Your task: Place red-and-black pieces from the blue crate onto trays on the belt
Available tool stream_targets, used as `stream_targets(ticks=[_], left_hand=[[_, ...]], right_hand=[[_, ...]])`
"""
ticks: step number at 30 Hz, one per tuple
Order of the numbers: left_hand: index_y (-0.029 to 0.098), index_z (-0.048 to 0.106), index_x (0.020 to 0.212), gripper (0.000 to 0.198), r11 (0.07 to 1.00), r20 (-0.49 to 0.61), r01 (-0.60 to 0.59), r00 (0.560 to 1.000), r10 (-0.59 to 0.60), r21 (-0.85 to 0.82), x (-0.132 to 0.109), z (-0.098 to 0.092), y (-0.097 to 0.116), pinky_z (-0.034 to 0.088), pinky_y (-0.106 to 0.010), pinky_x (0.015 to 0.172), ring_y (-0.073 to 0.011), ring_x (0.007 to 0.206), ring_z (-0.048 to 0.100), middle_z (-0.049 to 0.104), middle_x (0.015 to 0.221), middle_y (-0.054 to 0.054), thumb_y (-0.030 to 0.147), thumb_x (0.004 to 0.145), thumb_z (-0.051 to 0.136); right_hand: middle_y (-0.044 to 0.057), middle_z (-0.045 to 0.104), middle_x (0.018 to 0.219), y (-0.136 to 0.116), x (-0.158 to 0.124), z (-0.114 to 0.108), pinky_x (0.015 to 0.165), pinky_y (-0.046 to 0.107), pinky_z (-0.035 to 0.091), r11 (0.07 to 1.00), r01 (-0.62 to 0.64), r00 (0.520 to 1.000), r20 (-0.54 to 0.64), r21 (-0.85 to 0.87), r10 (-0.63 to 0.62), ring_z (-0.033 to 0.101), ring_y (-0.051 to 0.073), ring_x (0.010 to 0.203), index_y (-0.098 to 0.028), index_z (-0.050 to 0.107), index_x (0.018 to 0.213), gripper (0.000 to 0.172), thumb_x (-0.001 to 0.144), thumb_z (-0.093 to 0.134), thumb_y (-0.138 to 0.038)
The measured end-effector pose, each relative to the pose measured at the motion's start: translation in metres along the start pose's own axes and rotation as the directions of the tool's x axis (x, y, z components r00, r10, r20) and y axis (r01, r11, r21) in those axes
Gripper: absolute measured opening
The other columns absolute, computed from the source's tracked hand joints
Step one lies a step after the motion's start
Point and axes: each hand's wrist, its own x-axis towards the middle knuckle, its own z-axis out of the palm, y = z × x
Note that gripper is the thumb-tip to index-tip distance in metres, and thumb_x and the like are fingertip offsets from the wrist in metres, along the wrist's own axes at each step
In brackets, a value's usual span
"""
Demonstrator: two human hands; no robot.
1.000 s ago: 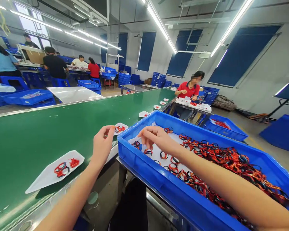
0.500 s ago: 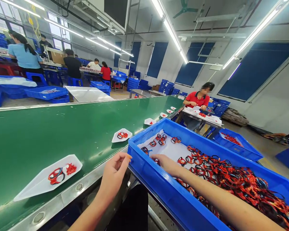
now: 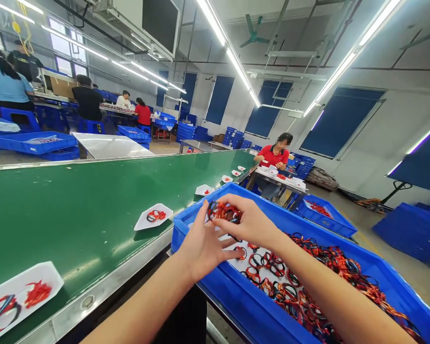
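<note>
My right hand (image 3: 249, 222) is raised over the blue crate (image 3: 236, 301) and pinches a small bundle of red and black cord bracelets (image 3: 222, 211). My left hand (image 3: 202, 246) is beside it over the crate's near-left corner, fingers spread and reaching up to the bundle. The crate holds a white liner with several loose bracelets (image 3: 268, 267) and a thick heap of them toward the right.
A green conveyor belt (image 3: 75, 205) runs on my left with white trays (image 3: 154, 217) carrying bracelets, one at the lower left (image 3: 19, 298). A person in red (image 3: 274, 155) sits at a table further down. More people and blue crates are at the back left.
My right hand has lifted a bundle of bracelets out of the crate. My left hand came over from the belt's edge to meet it. The trays on the belt have shifted toward me.
</note>
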Motion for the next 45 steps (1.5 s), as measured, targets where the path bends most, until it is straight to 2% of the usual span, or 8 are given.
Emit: stream_targets(ticks=[2, 7, 14, 20, 26, 30, 37, 45], left_hand=[[0.015, 0.062, 0.093, 0.053, 0.990, 0.070, 0.042, 0.997, -0.032, -0.138, 0.011, 0.002, -0.004, 0.050, -0.043, 0.075, -0.0263, 0.088, 0.062, 0.063, 0.100, -0.011, 0.060, 0.086, 0.035], [0.010, 0.061, 0.082, 0.048, 0.963, -0.066, -0.040, 0.998, 0.023, -0.265, 0.020, -0.003, -0.007, 0.052, -0.029, 0.061, -0.0172, 0.069, 0.062, 0.065, 0.081, -0.010, 0.048, 0.091, 0.033], [0.013, 0.060, 0.083, 0.027, 0.973, -0.210, -0.117, 0.975, 0.074, -0.197, 0.011, -0.005, 0.008, 0.053, -0.020, 0.059, -0.0114, 0.067, 0.061, 0.061, 0.075, -0.005, 0.038, 0.087, 0.049], [0.016, 0.056, 0.071, 0.022, 0.969, -0.285, -0.234, 0.926, 0.249, 0.085, -0.028, -0.027, 0.010, 0.033, -0.011, 0.035, -0.0078, 0.060, 0.053, 0.055, 0.072, 0.000, 0.034, 0.073, 0.068], [0.019, 0.063, 0.086, 0.029, 0.625, -0.214, -0.358, 0.726, 0.654, 0.694, -0.049, -0.035, -0.003, 0.035, -0.018, 0.042, -0.0058, 0.047, 0.041, 0.050, 0.062, 0.004, 0.042, 0.070, 0.069], [0.019, 0.066, 0.080, 0.025, 0.464, -0.103, -0.291, 0.748, 0.656, 0.837, -0.051, -0.033, -0.004, 0.033, -0.021, 0.043, -0.0072, 0.044, 0.040, 0.050, 0.061, 0.003, 0.042, 0.072, 0.067], [0.022, 0.066, 0.073, 0.008, 0.087, 0.196, -0.393, 0.625, 0.756, 0.916, -0.052, -0.050, -0.009, 0.041, -0.026, 0.067, -0.0160, 0.071, 0.053, 0.059, 0.075, -0.001, 0.029, 0.077, 0.064], [0.023, 0.069, 0.079, 0.006, 0.075, 0.207, -0.399, 0.618, 0.758, 0.914, -0.056, -0.070, -0.007, 0.042, -0.027, 0.073, -0.0179, 0.079, 0.055, 0.062, 0.083, -0.003, 0.025, 0.076, 0.064]], right_hand=[[0.001, 0.064, 0.092, 0.001, -0.004, 0.005, 0.073, 0.028, 0.044, 0.988, 0.062, 0.998, 0.005, -0.142, -0.062, 0.057, 0.015, 0.081, -0.020, 0.061, 0.098, 0.020, 0.078, 0.061, -0.021], [0.002, 0.067, 0.093, 0.010, -0.006, 0.012, 0.082, 0.035, 0.042, 0.951, 0.162, 0.986, 0.012, -0.264, -0.164, 0.057, 0.019, 0.090, -0.021, 0.062, 0.095, 0.019, 0.076, 0.065, -0.019], [0.004, 0.068, 0.098, 0.009, -0.006, 0.011, 0.084, 0.036, 0.043, 0.963, 0.206, 0.941, -0.234, -0.172, -0.243, 0.059, 0.020, 0.093, -0.024, 0.060, 0.104, 0.026, 0.079, 0.066, -0.026], [0.003, 0.068, 0.094, 0.012, -0.008, 0.015, 0.081, 0.034, 0.043, 0.926, 0.256, 0.893, -0.300, -0.277, -0.336, 0.061, 0.019, 0.089, -0.024, 0.060, 0.102, 0.021, 0.082, 0.063, -0.027], [0.005, 0.069, 0.098, 0.008, -0.010, 0.025, 0.079, 0.035, 0.041, 0.849, 0.292, 0.922, -0.108, -0.440, -0.373, 0.061, 0.019, 0.089, -0.023, 0.059, 0.104, 0.018, 0.087, 0.057, -0.028], [0.006, 0.068, 0.102, 0.005, -0.013, 0.032, 0.078, 0.036, 0.041, 0.814, 0.343, 0.919, -0.012, -0.468, -0.394, 0.061, 0.021, 0.088, -0.022, 0.057, 0.107, 0.020, 0.087, 0.055, -0.023], [0.003, 0.058, 0.105, 0.004, -0.018, 0.051, 0.077, 0.030, 0.051, 0.969, 0.141, 0.987, -0.102, 0.204, -0.122, 0.059, 0.014, 0.088, -0.026, 0.038, 0.129, 0.057, 0.078, 0.055, -0.007], [0.005, 0.055, 0.110, -0.008, -0.020, 0.054, 0.090, 0.037, 0.048, 0.954, 0.148, 0.988, -0.084, 0.262, -0.130, 0.055, 0.017, 0.101, -0.025, 0.036, 0.132, 0.065, 0.075, 0.048, 0.001]])
